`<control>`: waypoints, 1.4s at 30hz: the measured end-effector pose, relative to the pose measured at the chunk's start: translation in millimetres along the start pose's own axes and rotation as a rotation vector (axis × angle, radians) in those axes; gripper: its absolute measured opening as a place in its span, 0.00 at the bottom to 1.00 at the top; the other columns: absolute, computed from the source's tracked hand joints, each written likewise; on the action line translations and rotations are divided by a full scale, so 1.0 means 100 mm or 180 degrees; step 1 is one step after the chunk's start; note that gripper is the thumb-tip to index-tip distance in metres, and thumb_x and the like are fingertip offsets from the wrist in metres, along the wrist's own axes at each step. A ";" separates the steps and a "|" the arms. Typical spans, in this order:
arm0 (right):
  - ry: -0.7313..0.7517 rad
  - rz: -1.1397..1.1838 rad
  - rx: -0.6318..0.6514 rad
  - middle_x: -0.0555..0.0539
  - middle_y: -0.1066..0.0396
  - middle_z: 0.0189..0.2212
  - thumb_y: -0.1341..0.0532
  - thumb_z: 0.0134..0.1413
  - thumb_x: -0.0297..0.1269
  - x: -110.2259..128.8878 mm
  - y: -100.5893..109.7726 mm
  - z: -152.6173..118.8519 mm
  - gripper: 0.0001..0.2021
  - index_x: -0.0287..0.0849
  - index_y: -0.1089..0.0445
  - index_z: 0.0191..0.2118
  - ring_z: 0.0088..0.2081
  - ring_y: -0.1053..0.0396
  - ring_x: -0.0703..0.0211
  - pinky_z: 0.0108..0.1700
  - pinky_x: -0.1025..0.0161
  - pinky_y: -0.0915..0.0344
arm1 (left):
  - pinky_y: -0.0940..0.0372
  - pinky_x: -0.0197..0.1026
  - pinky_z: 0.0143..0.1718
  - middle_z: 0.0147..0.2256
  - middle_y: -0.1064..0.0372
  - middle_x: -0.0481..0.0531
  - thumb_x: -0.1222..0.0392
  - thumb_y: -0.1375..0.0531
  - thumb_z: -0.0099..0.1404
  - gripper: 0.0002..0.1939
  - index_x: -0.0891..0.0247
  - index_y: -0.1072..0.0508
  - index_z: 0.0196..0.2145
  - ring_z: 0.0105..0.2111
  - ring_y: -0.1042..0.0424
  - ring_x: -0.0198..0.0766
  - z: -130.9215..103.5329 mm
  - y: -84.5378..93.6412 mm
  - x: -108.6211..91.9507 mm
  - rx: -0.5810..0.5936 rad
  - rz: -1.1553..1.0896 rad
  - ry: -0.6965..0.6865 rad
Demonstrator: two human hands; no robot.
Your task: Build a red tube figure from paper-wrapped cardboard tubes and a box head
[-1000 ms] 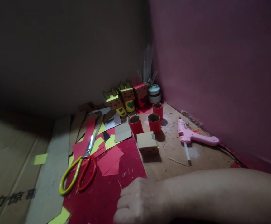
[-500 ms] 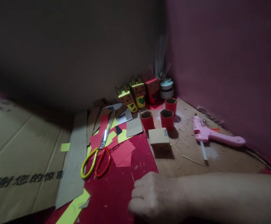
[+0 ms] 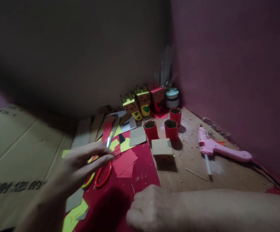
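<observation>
Head camera: left hand [image 3: 83, 164] narrowly parted over scissors [image 3: 110, 170]; right hand [image 3: 151, 207] fisted, contents hidden.

- The left hand [image 3: 78, 165] reaches forward, fingers [image 3: 91, 149] and thumb [image 3: 98, 165] extended, with small gap between.
- The left forearm [image 3: 42, 206] rises from lower left.
- The right hand [image 3: 151, 206] is curled, perhaps into a loose fist.
- The right forearm [image 3: 227, 206] lies sideways.
</observation>
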State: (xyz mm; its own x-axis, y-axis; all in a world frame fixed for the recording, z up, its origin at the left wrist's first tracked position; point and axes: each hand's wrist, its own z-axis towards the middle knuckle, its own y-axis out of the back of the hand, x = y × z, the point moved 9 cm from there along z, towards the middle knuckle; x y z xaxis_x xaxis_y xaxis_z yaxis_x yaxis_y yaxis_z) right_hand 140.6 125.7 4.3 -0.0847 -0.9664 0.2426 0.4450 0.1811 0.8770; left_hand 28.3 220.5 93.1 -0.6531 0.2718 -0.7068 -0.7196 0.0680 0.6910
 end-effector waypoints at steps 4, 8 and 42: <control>-0.0003 -0.0001 -0.0205 0.50 0.30 0.22 0.42 0.58 0.34 0.02 0.02 -0.03 0.05 0.40 0.34 0.32 0.23 0.39 0.60 0.20 0.61 0.50 | 0.35 0.45 0.42 0.40 0.24 0.53 0.47 0.35 0.56 0.15 0.58 0.24 0.38 0.41 0.28 0.47 0.25 -0.40 0.35 0.0659 0.0618 0.0503; 0.0019 0.0089 -0.0355 0.50 0.32 0.22 0.45 0.56 0.31 0.03 0.05 -0.06 0.04 0.40 0.34 0.31 0.22 0.43 0.62 0.22 0.62 0.48 | 0.38 0.51 0.44 0.46 0.30 0.63 0.51 0.34 0.51 0.26 0.64 0.30 0.46 0.46 0.33 0.57 0.22 -0.62 0.64 0.0966 0.1592 0.0739; -0.2077 -0.0643 -0.0878 0.39 0.33 0.51 0.36 0.53 0.40 -0.88 1.37 -0.83 0.32 0.46 0.45 0.63 0.50 0.34 0.39 0.49 0.44 0.33 | 0.33 0.35 0.30 0.31 0.25 0.48 0.61 0.27 0.47 0.20 0.63 0.26 0.38 0.27 0.28 0.34 0.16 -0.12 0.94 -0.0874 -0.1938 0.1091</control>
State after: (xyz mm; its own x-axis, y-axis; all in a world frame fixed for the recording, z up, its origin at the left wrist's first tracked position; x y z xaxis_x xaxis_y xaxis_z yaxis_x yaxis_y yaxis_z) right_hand 283.0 220.2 68.9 -0.6636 -0.6556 0.3603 0.5655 -0.1244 0.8153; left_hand -20.3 260.9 20.8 -0.1252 -0.0545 -0.9906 -0.9809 -0.1433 0.1318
